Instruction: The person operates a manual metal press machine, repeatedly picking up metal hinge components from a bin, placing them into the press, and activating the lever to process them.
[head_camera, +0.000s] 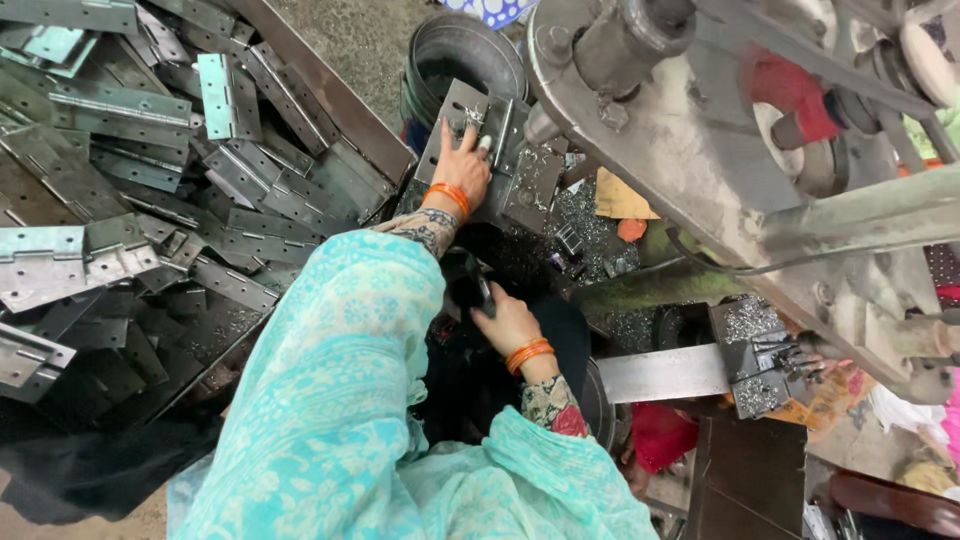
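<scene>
My left hand (462, 165), with an orange bangle at the wrist, reaches forward and presses down on a grey metal hinge plate (462, 108) lying on the machine's work surface. Its fingers are spread across the plate. A second hinge plate (535, 185) lies just to its right among metal shavings. My right hand (505, 322), also wearing orange bangles, is lower down and closed around a dark handle-like part (470, 290). What that part connects to is hidden in shadow. Teal patterned sleeves cover both arms.
A large pile of grey hinges (150, 180) fills a tray on the left. A dark metal bucket (465, 50) stands behind the work surface. A heavy grey machine body (700, 140) with red parts looms at upper right. A shaving-covered block (755, 350) sits lower right.
</scene>
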